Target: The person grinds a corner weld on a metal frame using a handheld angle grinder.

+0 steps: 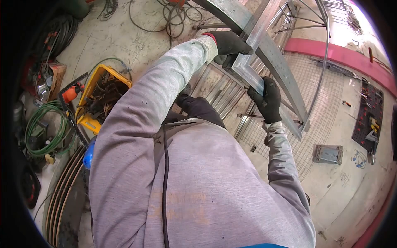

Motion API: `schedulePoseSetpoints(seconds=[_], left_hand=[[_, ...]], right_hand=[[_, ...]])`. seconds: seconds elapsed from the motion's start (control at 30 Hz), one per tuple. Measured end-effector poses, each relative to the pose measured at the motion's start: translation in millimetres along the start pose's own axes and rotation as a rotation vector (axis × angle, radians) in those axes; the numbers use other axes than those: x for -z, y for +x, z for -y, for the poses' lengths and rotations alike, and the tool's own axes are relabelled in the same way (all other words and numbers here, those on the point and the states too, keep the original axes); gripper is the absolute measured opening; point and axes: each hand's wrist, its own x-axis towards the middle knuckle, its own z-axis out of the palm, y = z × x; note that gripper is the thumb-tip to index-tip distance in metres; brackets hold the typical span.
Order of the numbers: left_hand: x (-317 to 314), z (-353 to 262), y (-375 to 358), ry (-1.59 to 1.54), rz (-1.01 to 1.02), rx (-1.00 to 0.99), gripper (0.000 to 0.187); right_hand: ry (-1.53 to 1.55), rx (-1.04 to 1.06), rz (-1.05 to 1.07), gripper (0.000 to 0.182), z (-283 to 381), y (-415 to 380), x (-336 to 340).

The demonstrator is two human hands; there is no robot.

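Note:
My left hand [231, 44], in a black glove with a red cuff, is closed around the end of a square metal tube [261, 25]. A dark opening shows just below its fingers. From this end a short flat-sided metal piece [250, 75] slants down to the right. Around its lower end the gloved fingers of my right hand [266, 99] are wrapped. Behind both hands a wide curved steel bar [279, 66] passes, part of a larger metal frame.
To the left, a yellow container [93, 93] holds dark metal parts, near a coiled green hose [45, 128]. Loose cable [171, 18] lies on the floor ahead. At right are wire mesh [318, 89], a black tool panel [367, 115], a metal block [328, 154] and a pink beam [339, 53].

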Motion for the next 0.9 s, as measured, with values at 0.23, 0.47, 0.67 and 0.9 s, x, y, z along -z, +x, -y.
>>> schedulePoseSetpoints(seconds=[0.23, 0.47, 0.67, 0.9], left_hand=[[-1, 7, -3, 0.027, -0.05, -0.131, 0.062], [1, 1, -10, -0.14, 0.011, 0.043, 0.064], [-7, 27, 4, 0.247, -0.153, -0.456, 0.052], [-12, 19, 14, 0.261, -0.138, -0.261, 0.062]], right_hand=[[0.007, 0.003, -0.006, 0.059, -1, 2, -2], [-0.104, 0.016, 0.028, 0.062, 2, 5, -1], [-0.152, 0.015, 0.027, 0.065, 5, 6, 0], [-0.154, -0.015, 0.026, 0.065, 9, 7, 0]])
